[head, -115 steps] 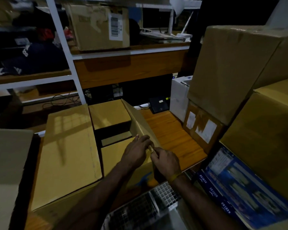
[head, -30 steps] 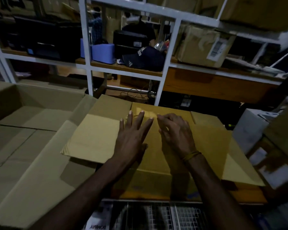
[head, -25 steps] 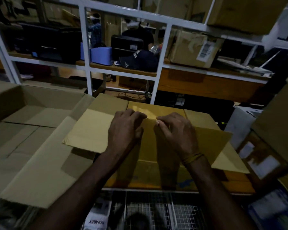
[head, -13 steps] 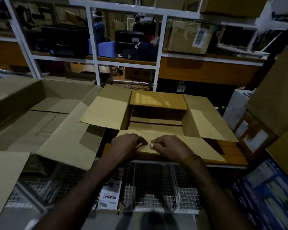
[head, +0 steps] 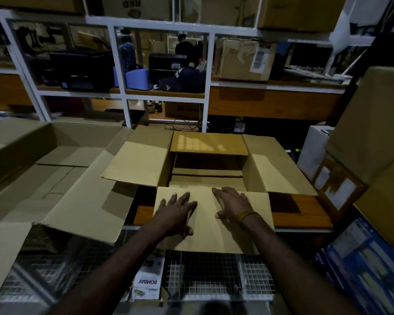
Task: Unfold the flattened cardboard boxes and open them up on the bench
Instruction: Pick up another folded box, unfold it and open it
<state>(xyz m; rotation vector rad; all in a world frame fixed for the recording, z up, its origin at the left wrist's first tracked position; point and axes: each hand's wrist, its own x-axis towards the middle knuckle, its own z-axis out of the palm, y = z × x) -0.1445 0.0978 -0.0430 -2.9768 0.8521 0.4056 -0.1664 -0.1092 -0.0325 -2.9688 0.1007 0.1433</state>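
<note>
A brown cardboard box [head: 280,169] stands open on the wooden bench [head: 305,212], its four top flaps spread outward. The near flap [head: 205,228] lies folded down over the bench's front edge. My left hand [head: 175,212] presses flat on the left part of that flap, fingers spread. Flat on the flap's right part rests my right hand [head: 232,203], with a yellow band at its wrist. Neither hand holds anything. A larger open cardboard box [head: 55,169] stands to the left, one flap reaching under the smaller box's left flap.
White shelving [head: 125,92] with boxes, printers and a cap rises behind the bench. Stacked cardboard boxes [head: 373,133] and a white box [head: 312,146] crowd the right side. A wire basket [head: 203,276] sits below the bench edge, a blue printed carton [head: 369,264] at lower right.
The box's top flaps have been opened outward. My hands pulled the near flap toward me, let go of its edge and now press it down flat.
</note>
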